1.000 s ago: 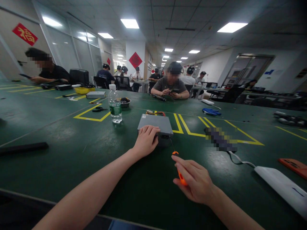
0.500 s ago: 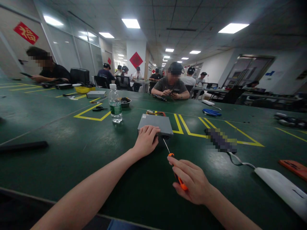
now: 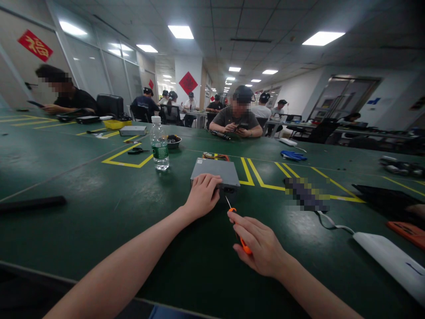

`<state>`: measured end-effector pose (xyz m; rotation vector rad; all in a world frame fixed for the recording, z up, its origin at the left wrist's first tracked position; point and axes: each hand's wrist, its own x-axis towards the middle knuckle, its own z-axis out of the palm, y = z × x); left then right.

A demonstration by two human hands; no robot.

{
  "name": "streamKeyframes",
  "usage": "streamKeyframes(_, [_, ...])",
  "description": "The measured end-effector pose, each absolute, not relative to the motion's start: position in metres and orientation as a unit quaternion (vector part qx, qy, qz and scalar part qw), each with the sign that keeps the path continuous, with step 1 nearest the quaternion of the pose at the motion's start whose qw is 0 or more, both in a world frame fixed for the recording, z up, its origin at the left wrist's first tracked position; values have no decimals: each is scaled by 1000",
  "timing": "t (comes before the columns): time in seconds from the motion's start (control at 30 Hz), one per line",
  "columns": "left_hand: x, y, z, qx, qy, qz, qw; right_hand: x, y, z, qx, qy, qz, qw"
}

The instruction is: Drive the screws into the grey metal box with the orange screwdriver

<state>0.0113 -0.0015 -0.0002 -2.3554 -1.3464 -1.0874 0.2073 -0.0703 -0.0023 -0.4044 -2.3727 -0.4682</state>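
Note:
A grey metal computer power supply (image 3: 215, 170) lies on the green table in front of me, its socket side facing me and coloured wires (image 3: 215, 156) at its far side. My left hand (image 3: 203, 195) grips it at the near left, fingers over the top and thumb by the front face. In my right hand (image 3: 257, 241) is a screwdriver (image 3: 245, 245) with an orange and black handle. Its thin shaft points up and left at the front face, below the socket. Whether the tip touches the case, I cannot tell.
A water bottle (image 3: 160, 146) stands left of the power supply, near a metal bowl (image 3: 174, 141). Right lie a white power strip (image 3: 388, 261), an orange phone (image 3: 407, 232), blue gloves (image 3: 292, 155) and a dark flat object (image 3: 385, 197) near another person's hand. A co-worker (image 3: 237, 117) sits opposite.
My right hand has moved the screwdriver slightly up and left, closer to the power supply. My left hand stays put. A dark flat object and another person's hand have appeared at the right.

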Motion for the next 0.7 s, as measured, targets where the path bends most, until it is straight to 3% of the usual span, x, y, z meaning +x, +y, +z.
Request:
streamKeyframes(0.43, [12, -1, 0, -800, -460, -369, 115, 195, -82, -2, -176, -942, -129, 255])
streamKeyframes(0.7, [11, -1, -1, -799, -461, -368, 114, 194, -80, -9, -147, -924, -129, 327])
